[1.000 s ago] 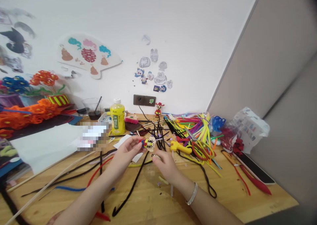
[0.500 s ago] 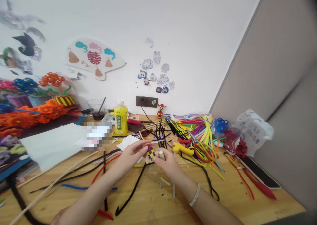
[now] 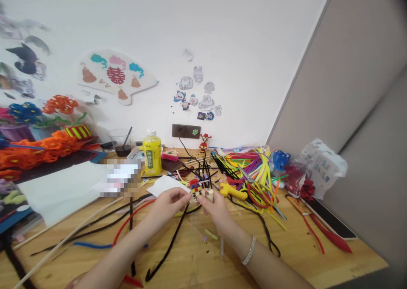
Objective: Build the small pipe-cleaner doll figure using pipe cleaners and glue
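Observation:
A small figure point(image 3: 195, 188) with red, blue and yellow parts and a cream lower part with black marks is held over the middle of the table. My right hand point(image 3: 216, 208) grips it from the right, thumb on its front, and a pale cylindrical piece point(image 3: 210, 193) shows by the fingers. At the figure's left side, my left hand point(image 3: 171, 203) has thumb and fingertips pressed together; whether something small is between them is too small to tell. A yellow glue gun point(image 3: 233, 191) lies just right of my right hand.
Black pipe cleaners point(image 3: 170, 246) cross the wooden table point(image 3: 187, 265). Behind stand a yellow bottle point(image 3: 153, 153) and a cup of dark drink point(image 3: 122, 148). Colourful strips point(image 3: 260, 166), scissors and a red-handled tool point(image 3: 330, 234) lie right; white paper point(image 3: 60, 191) lies left.
My left hand has drawn back from the figure's top to its lower left side. The figure shows more fully and stands more upright in my right hand. The view has shifted slightly.

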Demonstrator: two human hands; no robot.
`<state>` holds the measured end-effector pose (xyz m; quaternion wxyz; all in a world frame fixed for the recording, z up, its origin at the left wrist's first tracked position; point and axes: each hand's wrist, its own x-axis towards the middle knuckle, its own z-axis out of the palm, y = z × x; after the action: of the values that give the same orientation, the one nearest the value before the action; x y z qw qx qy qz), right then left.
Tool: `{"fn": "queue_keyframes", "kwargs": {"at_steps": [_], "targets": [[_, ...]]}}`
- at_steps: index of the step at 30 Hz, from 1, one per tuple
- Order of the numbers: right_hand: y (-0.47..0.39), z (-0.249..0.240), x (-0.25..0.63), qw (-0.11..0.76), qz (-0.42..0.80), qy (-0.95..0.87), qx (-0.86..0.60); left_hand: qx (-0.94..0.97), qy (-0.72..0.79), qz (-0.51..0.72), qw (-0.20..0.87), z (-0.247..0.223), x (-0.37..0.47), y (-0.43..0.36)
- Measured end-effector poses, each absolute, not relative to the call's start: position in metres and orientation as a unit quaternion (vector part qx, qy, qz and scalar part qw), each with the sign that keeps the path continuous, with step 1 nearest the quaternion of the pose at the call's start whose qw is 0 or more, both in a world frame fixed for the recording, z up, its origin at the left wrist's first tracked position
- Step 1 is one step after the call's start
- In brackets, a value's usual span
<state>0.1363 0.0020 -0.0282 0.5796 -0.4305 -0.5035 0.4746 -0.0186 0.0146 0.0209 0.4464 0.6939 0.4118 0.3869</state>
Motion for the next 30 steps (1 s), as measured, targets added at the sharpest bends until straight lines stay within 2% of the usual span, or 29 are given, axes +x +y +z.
{"fn": "queue_keyframes", "kwargs": {"at_steps": [14, 30], "targets": [[0.001, -0.03, 0.135, 0.585, 0.499, -0.488, -0.414, 0.617, 0.403, 0.423, 0.528, 0.011, -0.013, 0.009], [0.002, -0.031, 0.135, 0.584, 0.489, -0.487, -0.427, 0.594, 0.409, 0.438, 0.536, 0.008, -0.013, 0.012]]}}
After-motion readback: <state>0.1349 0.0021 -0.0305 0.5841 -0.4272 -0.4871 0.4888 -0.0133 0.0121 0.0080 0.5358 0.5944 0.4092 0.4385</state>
